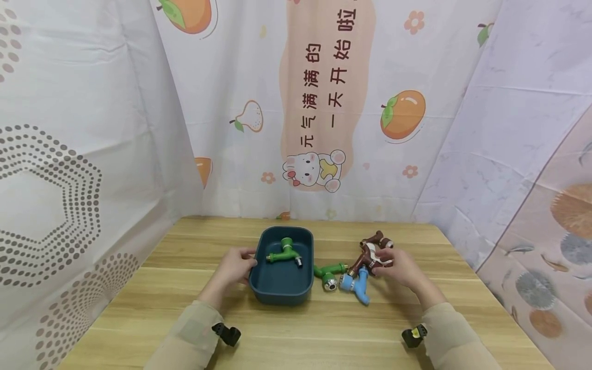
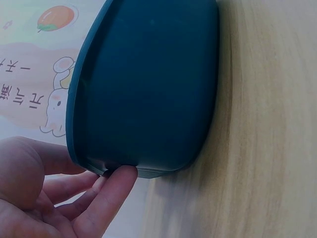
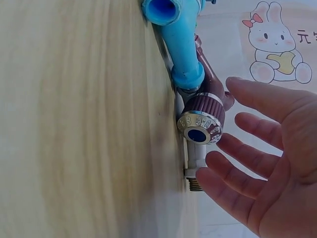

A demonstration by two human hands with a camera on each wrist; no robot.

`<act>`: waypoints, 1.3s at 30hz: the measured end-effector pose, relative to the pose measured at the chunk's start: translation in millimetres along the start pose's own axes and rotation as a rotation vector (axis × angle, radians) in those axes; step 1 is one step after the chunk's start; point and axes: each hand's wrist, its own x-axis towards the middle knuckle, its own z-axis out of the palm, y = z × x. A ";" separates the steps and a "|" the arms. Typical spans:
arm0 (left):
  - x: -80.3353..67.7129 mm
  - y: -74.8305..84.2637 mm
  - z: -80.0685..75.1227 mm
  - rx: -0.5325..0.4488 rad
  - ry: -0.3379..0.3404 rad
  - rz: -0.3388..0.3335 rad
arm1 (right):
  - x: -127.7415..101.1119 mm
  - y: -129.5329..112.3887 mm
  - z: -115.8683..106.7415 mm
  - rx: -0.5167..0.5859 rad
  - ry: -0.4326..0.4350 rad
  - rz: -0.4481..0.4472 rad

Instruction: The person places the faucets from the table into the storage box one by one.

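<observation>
My left hand grips the left wall of a dark teal plastic basin, fingers at the rim in the left wrist view. Inside the basin lies a green faucet. My right hand is at the faucet pile with its fingers spread, holding nothing; whether a fingertip touches a faucet I cannot tell. Nearest to it are a brown faucet with a ribbed knob and a white faucet with a threaded end, partly hidden. A light-blue faucet lies just left of that hand.
Another green faucet lies against the right side of the basin. Behind my right hand is a further brown faucet. Everything stands on a wood-grain table, with a printed curtain along its back edge.
</observation>
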 end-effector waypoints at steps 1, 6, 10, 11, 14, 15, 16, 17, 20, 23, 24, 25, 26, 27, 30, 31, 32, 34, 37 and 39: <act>0.3 0.2 0.1 -0.006 0.000 -0.003 | 0.0 -0.1 0.3 0.001 -0.002 0.007; 0.2 0.7 0.2 -0.006 -0.003 -0.007 | 0.4 1.3 2.1 0.006 -0.009 0.037; 0.3 1.1 0.6 -0.005 -0.006 -0.016 | 0.0 2.4 3.4 0.006 -0.012 0.049; 0.3 1.1 0.7 -0.004 -0.006 -0.017 | -0.1 2.7 3.8 0.004 -0.011 0.056; 0.5 1.4 0.9 -0.005 -0.008 -0.021 | -0.6 3.3 4.9 -0.006 -0.009 0.060; 0.4 1.4 0.8 -0.003 -0.009 -0.020 | -0.6 3.4 5.2 -0.007 -0.007 0.060; 0.5 1.5 0.7 -0.002 -0.009 -0.021 | -0.6 3.7 5.3 -0.012 -0.007 0.057; 0.4 1.7 0.6 -0.001 -0.009 -0.021 | -0.5 3.9 5.6 -0.014 -0.006 0.055; 0.6 1.6 0.5 -0.004 -0.011 -0.023 | -0.1 3.9 6.4 -0.015 0.000 0.054; 0.8 1.7 0.6 -0.008 -0.012 -0.024 | 0.0 4.4 7.3 -0.019 0.002 0.046; 0.8 1.9 0.6 -0.009 -0.013 -0.023 | 0.0 4.4 7.7 -0.021 0.003 0.045; 1.0 1.9 0.7 -0.012 -0.012 -0.024 | 0.0 4.7 8.0 -0.023 0.005 0.045; 0.8 2.0 0.7 -0.013 -0.011 -0.024 | 0.2 5.2 8.3 -0.027 0.004 0.041; 0.6 2.4 0.6 -0.014 -0.010 -0.026 | 0.3 5.3 8.5 -0.026 0.006 0.042; 0.0 2.8 0.0 -0.015 -0.011 -0.025 | 1.2 5.8 10.0 -0.029 0.008 0.048; -0.1 2.8 -0.2 -0.018 -0.009 -0.028 | 1.5 5.9 10.4 -0.032 0.006 0.047; -0.4 3.0 -0.3 -0.019 -0.010 -0.029 | 1.8 5.8 10.8 -0.033 0.007 0.051; -0.7 3.1 -0.5 -0.022 -0.010 -0.032 | 1.7 5.2 11.5 -0.037 0.005 0.054; -0.5 2.9 -0.1 -0.028 -0.009 -0.034 | 1.7 4.8 11.6 -0.047 0.003 0.056; -0.3 2.8 -0.1 -0.026 -0.009 -0.030 | 1.6 4.2 11.4 -0.047 0.002 0.060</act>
